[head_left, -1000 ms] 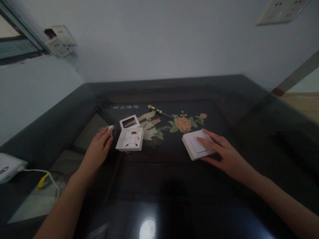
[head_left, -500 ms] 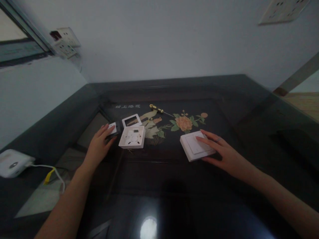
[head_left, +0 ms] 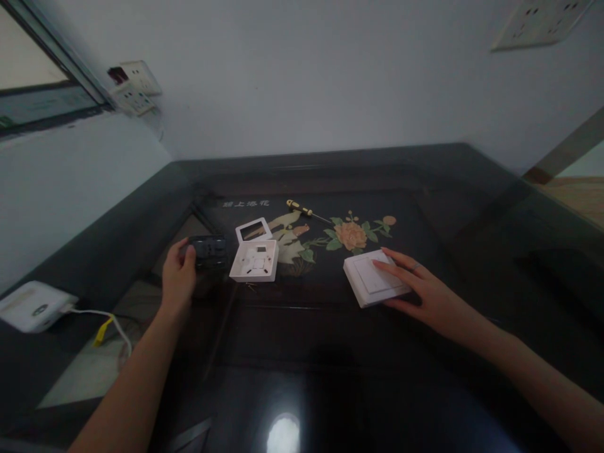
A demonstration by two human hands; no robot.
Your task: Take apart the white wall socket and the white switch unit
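Head view: left hand (head_left: 178, 277) curled around a small dark, ribbed plastic module (head_left: 208, 250), lifted just left of a white, square, hollow back box (head_left: 255, 261). Right hand (head_left: 425, 292) open, fingers flat on a smooth white square switch plate (head_left: 375, 284). Beyond, a thin white frame (head_left: 253, 229) and a yellow-and-black-handled screwdriver (head_left: 306, 212), all on a glossy black lacquered table (head_left: 330, 352) with a painted peony (head_left: 352, 235).
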